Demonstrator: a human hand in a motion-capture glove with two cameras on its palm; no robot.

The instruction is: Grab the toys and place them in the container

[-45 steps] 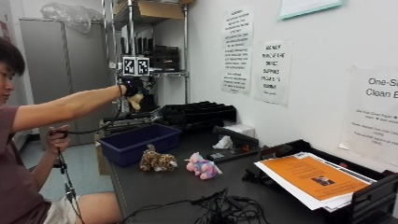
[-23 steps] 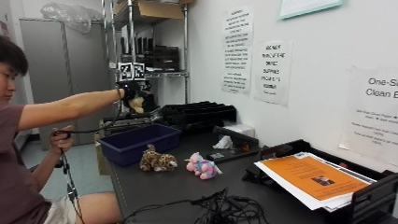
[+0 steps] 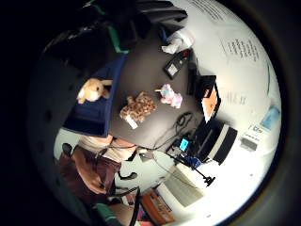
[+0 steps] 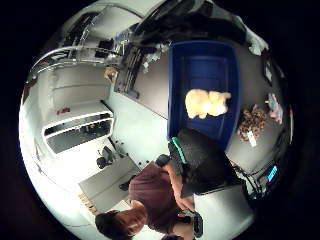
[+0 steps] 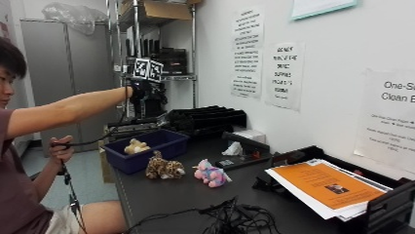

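Note:
A cream plush toy [image 5: 136,146] [image 4: 207,103] [image 3: 92,89] lies inside the blue bin [image 5: 163,140] [image 4: 200,65] [image 3: 89,120] at the table's left end. My gloved right hand [image 5: 144,92] hangs high above the bin on an outstretched arm and holds nothing. A spotted leopard plush [image 5: 163,168] [image 3: 138,107] [image 4: 253,121] sits on the black table just beside the bin. To its right stands a pink and blue plush [image 5: 211,173] [image 3: 170,95] [image 4: 274,106].
A tangle of black cables [image 5: 233,219] lies at the table's front. An orange-covered stack of paper [image 5: 324,185] rests on a black tray at the right. Black trays [image 5: 207,119] and a crumpled white tissue [image 5: 235,148] sit behind the toys. A metal shelf [image 5: 162,48] stands behind the bin.
The cream plush has left my hand and now lies in the blue bin. My hand stays high above the bin.

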